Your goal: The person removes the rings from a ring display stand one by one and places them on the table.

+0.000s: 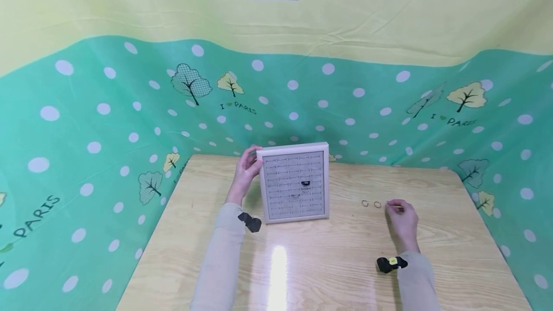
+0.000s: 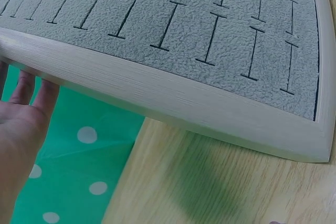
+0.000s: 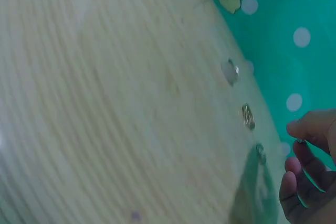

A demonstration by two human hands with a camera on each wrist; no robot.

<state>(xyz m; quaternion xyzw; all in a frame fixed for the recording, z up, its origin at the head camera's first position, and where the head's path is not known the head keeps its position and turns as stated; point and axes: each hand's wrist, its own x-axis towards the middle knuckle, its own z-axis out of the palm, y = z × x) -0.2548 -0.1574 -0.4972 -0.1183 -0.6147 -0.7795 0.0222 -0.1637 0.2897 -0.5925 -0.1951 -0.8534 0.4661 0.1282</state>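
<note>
A ring display frame with a light wooden border and grey slotted padding stands tilted back on the table. My left hand grips its upper left edge; in the left wrist view, fingers reach behind the border. Three rings sit in the slots, among them a dark ring. To the right, my right hand hovers low over the table, thumb and index finger pinching a small shiny ring, mostly hidden. Near it lie a thin ring, a gold-toned ring and another ring.
The pale wood-grain table carries a bright light reflection in front of the frame. A green and yellow dotted cloth hangs behind and along both sides of the table. Black wrist-camera mounts sit on both sleeves.
</note>
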